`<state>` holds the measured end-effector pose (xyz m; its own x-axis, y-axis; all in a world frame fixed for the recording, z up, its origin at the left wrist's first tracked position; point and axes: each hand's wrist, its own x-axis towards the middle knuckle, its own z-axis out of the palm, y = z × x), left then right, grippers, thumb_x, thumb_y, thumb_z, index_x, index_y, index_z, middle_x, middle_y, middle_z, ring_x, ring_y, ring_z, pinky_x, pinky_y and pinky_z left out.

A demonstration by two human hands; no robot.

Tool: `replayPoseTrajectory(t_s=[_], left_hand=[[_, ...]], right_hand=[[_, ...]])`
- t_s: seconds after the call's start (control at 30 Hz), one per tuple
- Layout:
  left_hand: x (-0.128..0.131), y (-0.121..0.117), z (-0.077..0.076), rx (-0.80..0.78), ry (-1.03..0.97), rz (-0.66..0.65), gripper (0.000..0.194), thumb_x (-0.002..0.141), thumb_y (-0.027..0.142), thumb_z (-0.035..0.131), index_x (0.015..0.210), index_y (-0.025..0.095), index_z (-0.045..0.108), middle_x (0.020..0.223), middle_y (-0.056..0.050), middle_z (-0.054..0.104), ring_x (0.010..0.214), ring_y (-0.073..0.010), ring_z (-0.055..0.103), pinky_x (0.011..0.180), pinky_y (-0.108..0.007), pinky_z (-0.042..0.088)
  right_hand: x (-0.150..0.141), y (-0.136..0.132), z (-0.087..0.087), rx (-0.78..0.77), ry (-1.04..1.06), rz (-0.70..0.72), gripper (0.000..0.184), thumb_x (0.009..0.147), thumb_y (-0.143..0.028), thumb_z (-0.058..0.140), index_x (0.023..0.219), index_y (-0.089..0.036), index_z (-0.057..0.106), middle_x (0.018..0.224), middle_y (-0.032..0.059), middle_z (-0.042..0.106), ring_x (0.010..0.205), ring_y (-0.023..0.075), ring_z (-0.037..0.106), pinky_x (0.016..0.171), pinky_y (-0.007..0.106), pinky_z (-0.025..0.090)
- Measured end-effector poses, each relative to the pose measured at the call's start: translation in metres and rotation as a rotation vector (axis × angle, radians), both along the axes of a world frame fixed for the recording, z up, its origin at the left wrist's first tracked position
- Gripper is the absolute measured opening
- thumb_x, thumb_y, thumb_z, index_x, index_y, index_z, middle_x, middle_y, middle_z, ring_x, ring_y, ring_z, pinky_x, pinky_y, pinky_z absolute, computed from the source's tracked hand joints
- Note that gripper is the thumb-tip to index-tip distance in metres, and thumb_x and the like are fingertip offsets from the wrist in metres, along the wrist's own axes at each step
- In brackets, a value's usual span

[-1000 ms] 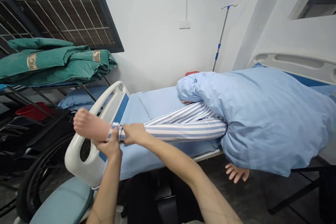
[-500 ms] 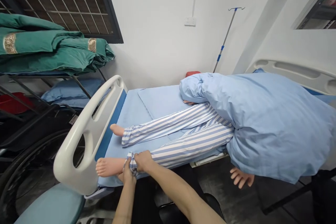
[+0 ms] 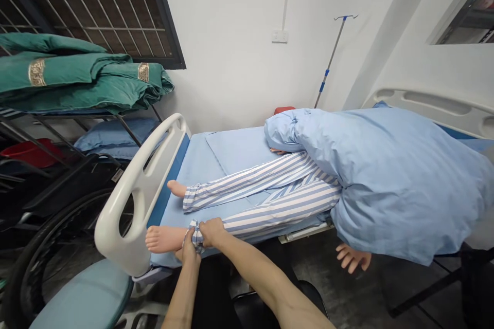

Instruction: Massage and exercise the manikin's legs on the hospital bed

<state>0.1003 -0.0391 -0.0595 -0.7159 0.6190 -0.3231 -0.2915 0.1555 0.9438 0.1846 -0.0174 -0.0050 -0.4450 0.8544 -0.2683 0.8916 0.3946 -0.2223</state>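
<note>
Blue-striped trouser cuff [image 3: 196,236] bunches at the mannequin's bare foot [image 3: 164,239]; left hand [image 3: 188,250] and right hand [image 3: 211,232] clamp it together, and it calls for an even two-handed grip.

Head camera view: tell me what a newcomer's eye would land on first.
A big pale-blue quilt fills the right of the bed, covering the upper body of a manikin whose hand hangs below the mattress edge. At the near end of the bed, the person's left hand and right hand grip the cuff of the striped pajama trousers beside a bare foot. Dark-green folded quilts sit on a rack at upper left.
</note>
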Motion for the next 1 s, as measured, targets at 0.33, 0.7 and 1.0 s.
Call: replayPoseTrajectory(t_s=[0.33,0.7,1.0], left_hand=[[0.037,0.014,0.181,0.623,-0.022,0.133,0.062,0.038,0.018,0.081,0.089,0.019,0.045,0.090,0.004,0.061,0.082,-0.0139,0.064,0.070,-0.028,0.056],[0.156,0.033,0.374,1.188,0.707,-0.112,0.063,0.073,0.039,0.060,0.119,-0.001,0.045,0.104,-0.002,0.057,0.103,-0.0226,0.063,0.079,-0.032,0.048],[0.178,0.030,0.405,1.288,0.757,-0.178,0.063,0.075,0.040,0.053,0.117,-0.006,0.041,0.106,-0.005,0.052,0.111,-0.0288,0.058,0.083,-0.039,0.044]], right_hand=[[0.056,-0.001,0.160,0.323,0.226,0.001,0.059,0.069,-0.058,0.062,0.113,-0.020,0.054,0.105,0.0110,0.069,0.095,0.0283,0.066,0.077,0.039,0.052],[0.211,0.014,0.324,0.757,0.476,-0.024,0.055,0.087,-0.048,0.034,0.116,-0.005,0.055,0.113,0.0041,0.060,0.105,0.0239,0.059,0.085,0.037,0.047],[0.236,0.067,0.311,0.968,0.508,-0.099,0.061,0.089,-0.041,0.013,0.118,-0.003,0.051,0.124,0.0063,0.049,0.113,0.0275,0.054,0.086,0.041,0.044]])
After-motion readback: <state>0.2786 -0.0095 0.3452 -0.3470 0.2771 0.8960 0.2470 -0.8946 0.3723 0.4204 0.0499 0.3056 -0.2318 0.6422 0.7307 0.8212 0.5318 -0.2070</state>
